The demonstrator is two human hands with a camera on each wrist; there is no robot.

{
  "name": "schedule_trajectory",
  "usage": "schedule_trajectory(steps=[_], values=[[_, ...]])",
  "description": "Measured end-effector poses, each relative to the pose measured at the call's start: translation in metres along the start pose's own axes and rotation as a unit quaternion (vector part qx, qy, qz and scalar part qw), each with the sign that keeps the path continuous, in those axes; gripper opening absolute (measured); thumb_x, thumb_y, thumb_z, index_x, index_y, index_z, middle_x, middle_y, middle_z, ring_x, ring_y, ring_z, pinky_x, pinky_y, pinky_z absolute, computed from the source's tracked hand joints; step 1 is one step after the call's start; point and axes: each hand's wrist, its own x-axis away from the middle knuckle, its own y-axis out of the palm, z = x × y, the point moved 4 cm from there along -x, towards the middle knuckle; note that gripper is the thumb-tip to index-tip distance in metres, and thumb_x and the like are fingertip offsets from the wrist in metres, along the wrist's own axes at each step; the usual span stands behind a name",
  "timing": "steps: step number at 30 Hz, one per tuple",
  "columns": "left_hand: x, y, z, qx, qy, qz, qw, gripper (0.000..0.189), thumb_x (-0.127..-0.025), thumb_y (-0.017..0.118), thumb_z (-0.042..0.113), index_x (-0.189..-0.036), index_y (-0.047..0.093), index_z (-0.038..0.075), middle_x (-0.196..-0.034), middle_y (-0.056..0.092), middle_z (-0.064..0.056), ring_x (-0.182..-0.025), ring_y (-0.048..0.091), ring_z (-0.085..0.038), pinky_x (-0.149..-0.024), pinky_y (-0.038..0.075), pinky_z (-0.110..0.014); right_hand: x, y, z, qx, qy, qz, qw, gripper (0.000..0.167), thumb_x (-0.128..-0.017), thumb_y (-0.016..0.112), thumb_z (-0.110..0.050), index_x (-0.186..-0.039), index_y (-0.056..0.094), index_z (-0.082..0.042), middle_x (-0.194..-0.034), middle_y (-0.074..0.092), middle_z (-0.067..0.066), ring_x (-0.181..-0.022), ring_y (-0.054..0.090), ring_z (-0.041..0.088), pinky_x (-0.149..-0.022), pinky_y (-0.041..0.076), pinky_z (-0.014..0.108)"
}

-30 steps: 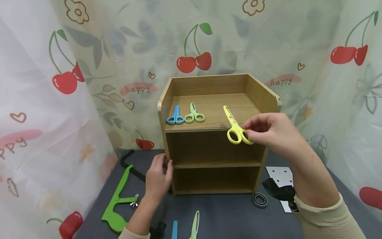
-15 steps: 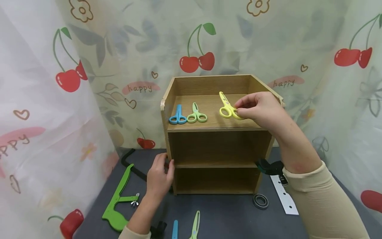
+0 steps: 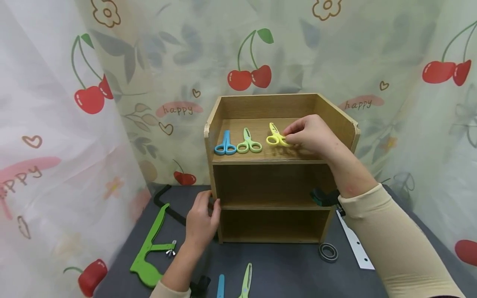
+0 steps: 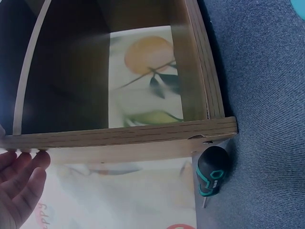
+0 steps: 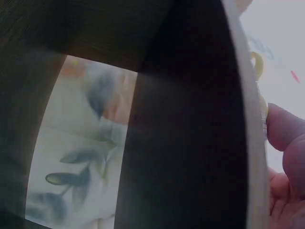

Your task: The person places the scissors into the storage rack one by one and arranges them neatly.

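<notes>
A small wooden shelf unit [image 3: 277, 167] stands on the dark grey table. On its top shelf lie blue scissors [image 3: 225, 145] and green scissors [image 3: 249, 144] side by side. My right hand [image 3: 308, 134] pinches the handles of yellow scissors [image 3: 275, 137] and holds them low over the top shelf, just right of the green pair. My left hand [image 3: 201, 221] grips the shelf's front left edge near the lower shelf; its fingertips [image 4: 29, 153] lie against the wooden edge [image 4: 119, 135]. In the right wrist view only a fingertip [image 5: 282, 129] beside the shelf wall shows.
A green flat tool [image 3: 149, 252] with a wing nut lies left of the shelf. More blue scissors [image 3: 220, 286] and green scissors [image 3: 246, 281] lie at the table's front edge. A black ring [image 3: 328, 251] and white perforated strip [image 3: 355, 244] lie at right. A screwdriver handle [image 4: 212, 174] lies by the shelf corner.
My right hand has carried the yellow scissors from in front of the shelf up and leftward, down onto the top shelf beside the green pair. The left hand has stayed on the shelf edge.
</notes>
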Motion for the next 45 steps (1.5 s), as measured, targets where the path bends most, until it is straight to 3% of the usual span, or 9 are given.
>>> schedule_trajectory(steps=[5, 13, 22, 29, 37, 45], values=[[0.001, 0.002, 0.000, -0.002, -0.003, -0.005, 1.0000, 0.021, -0.095, 0.070, 0.008, -0.113, 0.064, -0.002, -0.106, 0.064, -0.013, -0.070, 0.061, -0.018, -0.052, 0.051, -0.031, -0.002, 0.006, 0.003, 0.045, 0.012, -0.008, 0.9989, 0.021, -0.086, 0.069, -0.007, -0.103, 0.077, 0.002, -0.089, 0.069, 0.009, -0.066, 0.057, 0.017, -0.057, 0.050, 0.028], [0.003, 0.001, 0.000, -0.004, -0.001, -0.001, 1.0000, 0.022, -0.094, 0.071, 0.008, -0.113, 0.065, -0.002, -0.106, 0.064, -0.013, -0.071, 0.061, -0.017, -0.052, 0.051, -0.031, -0.004, 0.016, 0.001, 0.137, 0.001, 0.020, 0.9904, 0.017, -0.082, 0.073, -0.014, -0.094, 0.081, -0.005, -0.090, 0.073, 0.006, -0.079, 0.055, 0.022, -0.065, 0.042, 0.030], [0.003, 0.001, -0.001, -0.004, 0.002, 0.008, 1.0000, 0.022, -0.094, 0.071, 0.007, -0.113, 0.065, -0.003, -0.106, 0.064, -0.014, -0.070, 0.062, -0.018, -0.052, 0.051, -0.032, 0.005, 0.017, -0.005, 0.162, 0.021, 0.048, 0.9854, 0.015, -0.080, 0.069, -0.016, -0.085, 0.081, -0.008, -0.077, 0.068, 0.003, -0.076, 0.056, 0.023, -0.064, 0.042, 0.032], [0.002, 0.000, -0.002, -0.010, 0.002, 0.006, 0.9999, 0.022, -0.094, 0.071, 0.007, -0.113, 0.064, -0.003, -0.107, 0.064, -0.015, -0.070, 0.061, -0.018, -0.052, 0.051, -0.031, 0.008, 0.018, -0.010, 0.207, 0.035, 0.066, 0.9755, 0.016, -0.080, 0.067, -0.019, -0.081, 0.080, -0.010, -0.070, 0.066, 0.002, -0.072, 0.057, 0.024, -0.062, 0.042, 0.034], [0.003, 0.000, -0.002, -0.016, -0.002, 0.002, 0.9999, 0.023, -0.094, 0.071, 0.007, -0.114, 0.064, -0.003, -0.107, 0.064, -0.015, -0.071, 0.061, -0.018, -0.052, 0.052, -0.032, 0.023, 0.018, -0.015, 0.194, 0.022, 0.068, 0.9785, 0.025, -0.087, 0.064, -0.025, -0.096, 0.080, -0.008, -0.087, 0.070, 0.005, -0.079, 0.058, 0.024, -0.068, 0.044, 0.036], [0.002, 0.002, -0.002, -0.011, 0.001, 0.006, 0.9999, 0.022, -0.095, 0.071, 0.008, -0.114, 0.064, -0.002, -0.107, 0.064, -0.014, -0.072, 0.063, -0.020, -0.052, 0.052, -0.033, 0.056, 0.019, -0.025, 0.176, -0.018, 0.114, 0.9775, 0.023, -0.088, 0.062, -0.024, -0.100, 0.077, -0.010, -0.086, 0.066, 0.005, -0.075, 0.056, 0.023, -0.065, 0.043, 0.036]])
